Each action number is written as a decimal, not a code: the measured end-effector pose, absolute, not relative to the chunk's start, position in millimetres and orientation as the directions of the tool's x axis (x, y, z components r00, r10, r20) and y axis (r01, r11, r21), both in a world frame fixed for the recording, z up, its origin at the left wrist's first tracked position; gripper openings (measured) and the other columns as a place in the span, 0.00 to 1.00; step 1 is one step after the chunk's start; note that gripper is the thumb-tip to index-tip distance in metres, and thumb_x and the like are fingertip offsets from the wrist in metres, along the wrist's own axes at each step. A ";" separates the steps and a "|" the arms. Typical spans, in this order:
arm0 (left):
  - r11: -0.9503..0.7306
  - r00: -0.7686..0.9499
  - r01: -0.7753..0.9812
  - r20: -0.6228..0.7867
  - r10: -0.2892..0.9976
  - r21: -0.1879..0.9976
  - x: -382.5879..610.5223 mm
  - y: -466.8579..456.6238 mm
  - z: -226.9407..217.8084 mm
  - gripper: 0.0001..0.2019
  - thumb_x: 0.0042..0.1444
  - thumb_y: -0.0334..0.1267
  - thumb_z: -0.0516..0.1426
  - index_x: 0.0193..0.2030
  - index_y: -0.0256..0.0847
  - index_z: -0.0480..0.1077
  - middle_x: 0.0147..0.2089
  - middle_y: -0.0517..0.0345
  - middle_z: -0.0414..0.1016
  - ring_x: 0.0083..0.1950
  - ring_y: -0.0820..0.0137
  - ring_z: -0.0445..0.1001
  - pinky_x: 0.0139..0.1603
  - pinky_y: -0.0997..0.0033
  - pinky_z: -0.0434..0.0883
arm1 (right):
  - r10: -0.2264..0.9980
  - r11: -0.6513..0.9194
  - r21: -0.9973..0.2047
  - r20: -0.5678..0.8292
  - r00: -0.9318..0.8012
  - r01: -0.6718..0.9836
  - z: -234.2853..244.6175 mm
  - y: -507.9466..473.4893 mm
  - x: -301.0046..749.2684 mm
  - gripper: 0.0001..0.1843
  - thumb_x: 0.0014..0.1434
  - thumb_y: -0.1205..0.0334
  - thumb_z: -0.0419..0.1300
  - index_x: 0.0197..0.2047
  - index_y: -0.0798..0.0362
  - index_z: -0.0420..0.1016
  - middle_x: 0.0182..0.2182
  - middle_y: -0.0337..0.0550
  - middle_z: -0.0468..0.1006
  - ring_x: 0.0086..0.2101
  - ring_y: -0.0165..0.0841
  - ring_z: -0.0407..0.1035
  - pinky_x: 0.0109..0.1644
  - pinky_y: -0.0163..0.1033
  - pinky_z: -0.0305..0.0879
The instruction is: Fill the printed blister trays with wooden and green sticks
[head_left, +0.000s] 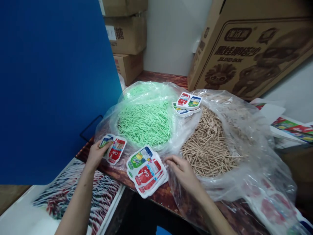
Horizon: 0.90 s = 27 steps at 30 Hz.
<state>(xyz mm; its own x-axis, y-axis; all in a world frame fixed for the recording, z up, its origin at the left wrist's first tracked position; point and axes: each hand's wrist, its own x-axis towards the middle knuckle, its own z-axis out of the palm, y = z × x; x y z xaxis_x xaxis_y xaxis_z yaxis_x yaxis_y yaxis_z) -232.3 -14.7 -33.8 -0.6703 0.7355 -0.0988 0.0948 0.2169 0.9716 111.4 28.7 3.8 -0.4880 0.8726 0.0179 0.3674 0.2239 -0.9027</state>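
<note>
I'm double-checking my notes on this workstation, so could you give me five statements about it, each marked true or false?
1. The left hand grasps a can-printed card. True.
2. The green sticks lie to the right of the brown sticks, as the camera sees it. False: they lie to the left.
3. The large carton at the back right reads "BLIND BOX". True.
4. The right hand grips a bundle of sticks. False: it holds none and is beside the front card stack.
5. The blue panel fills much of the picture's left side. True.
</note>
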 end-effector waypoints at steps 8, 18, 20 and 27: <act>0.410 -0.752 0.526 0.183 0.633 0.745 -254.6 20.5 -60.9 0.17 0.50 0.49 0.58 0.39 0.37 0.74 0.31 0.54 0.76 0.34 0.63 0.71 0.35 0.70 0.63 | 0.783 0.623 -0.458 0.368 -0.502 0.634 -8.4 75.9 78.4 0.13 0.61 0.72 0.50 0.43 0.54 0.74 0.38 0.50 0.74 0.42 0.42 0.64 0.47 0.46 0.63; 0.433 -0.654 0.731 0.362 0.664 0.527 -245.5 16.1 -57.1 0.25 0.57 0.45 0.52 0.59 0.35 0.63 0.54 0.40 0.70 0.55 0.53 0.68 0.55 0.58 0.64 | 0.511 0.842 -0.005 0.325 -0.796 0.539 -22.1 94.1 64.9 0.24 0.58 0.74 0.56 0.56 0.48 0.68 0.63 0.54 0.59 0.64 0.49 0.44 0.58 0.54 0.52; 0.428 -0.649 0.742 0.394 0.651 0.516 -243.8 13.2 -54.6 0.26 0.57 0.45 0.53 0.60 0.35 0.62 0.55 0.40 0.69 0.57 0.52 0.66 0.57 0.56 0.63 | 0.501 0.846 0.009 0.327 -0.801 0.533 -24.5 103.3 61.9 0.17 0.59 0.72 0.56 0.51 0.52 0.72 0.61 0.56 0.61 0.63 0.49 0.45 0.58 0.53 0.52; 0.346 -0.652 0.724 0.430 0.625 0.596 -234.8 -4.1 -49.7 0.23 0.57 0.45 0.54 0.57 0.37 0.65 0.56 0.43 0.67 0.58 0.55 0.66 0.59 0.57 0.64 | 0.662 0.732 -0.193 0.429 -0.615 0.653 -24.8 122.6 68.5 0.07 0.63 0.64 0.54 0.39 0.51 0.74 0.50 0.48 0.72 0.55 0.42 0.58 0.53 0.45 0.58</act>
